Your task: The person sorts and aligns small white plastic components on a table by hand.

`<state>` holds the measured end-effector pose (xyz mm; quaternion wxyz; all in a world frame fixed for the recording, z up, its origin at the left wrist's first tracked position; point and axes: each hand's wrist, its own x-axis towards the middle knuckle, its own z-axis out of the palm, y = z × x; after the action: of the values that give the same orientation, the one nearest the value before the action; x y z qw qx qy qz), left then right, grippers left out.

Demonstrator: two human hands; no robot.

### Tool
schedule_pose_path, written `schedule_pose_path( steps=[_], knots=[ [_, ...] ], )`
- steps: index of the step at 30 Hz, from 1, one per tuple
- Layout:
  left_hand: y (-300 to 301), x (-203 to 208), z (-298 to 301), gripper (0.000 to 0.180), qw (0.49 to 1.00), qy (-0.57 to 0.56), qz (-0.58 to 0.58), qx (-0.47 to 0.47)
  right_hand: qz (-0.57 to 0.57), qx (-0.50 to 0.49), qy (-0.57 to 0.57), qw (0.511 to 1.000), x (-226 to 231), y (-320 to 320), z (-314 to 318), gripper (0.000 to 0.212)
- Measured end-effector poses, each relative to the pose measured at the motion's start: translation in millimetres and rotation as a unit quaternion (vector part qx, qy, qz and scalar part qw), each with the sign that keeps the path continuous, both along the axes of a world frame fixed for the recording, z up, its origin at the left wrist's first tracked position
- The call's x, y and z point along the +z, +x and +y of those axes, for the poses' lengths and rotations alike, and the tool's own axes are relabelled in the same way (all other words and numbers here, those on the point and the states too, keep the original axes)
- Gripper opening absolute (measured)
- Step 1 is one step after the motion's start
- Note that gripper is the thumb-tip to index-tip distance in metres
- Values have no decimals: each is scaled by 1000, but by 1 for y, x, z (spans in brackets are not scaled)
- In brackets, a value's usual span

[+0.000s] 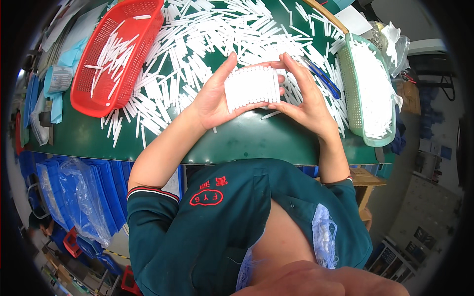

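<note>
A single flat bundle of white plastic sticks, laid side by side in one even row like a ribbed pad, is held above the near middle of the green tabletop. Its sticks are too many and too close-packed to count. The left hand cups the bundle's left edge, thumb up along its upper corner and fingers curled under it, half closed on it. The right hand presses the right edge, fingers bent over the top and the thumb under the lower corner, likewise half closed on the same bundle. Behind the hands a dense litter of loose white sticks, slim, straight and smooth, far beyond counting, covers the table. Two perforated plastic baskets flank it: a red basket at the left with a thin scatter of sticks inside, and a pale green basket at the right heaped full. One blue-handled tool lies among the sticks just past the right hand. Below the table edge stand stacked blue plastic bins, draped in a clear plastic bag.
</note>
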<state>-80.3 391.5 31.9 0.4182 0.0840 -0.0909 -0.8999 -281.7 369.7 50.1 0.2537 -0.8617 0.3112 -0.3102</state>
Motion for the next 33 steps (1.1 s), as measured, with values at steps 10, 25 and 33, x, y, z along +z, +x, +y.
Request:
schedule_pose_path(
  steps=[10,25,33],
  knots=[
    [0,-10,2,63,995,57,-78,33,2,31,22,999,-1,2,-3,90],
    [-5,-13,4,42,992,76,-100,-2,-15,55,79,995,-2,2,1,82],
    [-17,-19,11,36,989,114,-97,-10,-155,92,154,971,-11,7,4,88]
  ],
)
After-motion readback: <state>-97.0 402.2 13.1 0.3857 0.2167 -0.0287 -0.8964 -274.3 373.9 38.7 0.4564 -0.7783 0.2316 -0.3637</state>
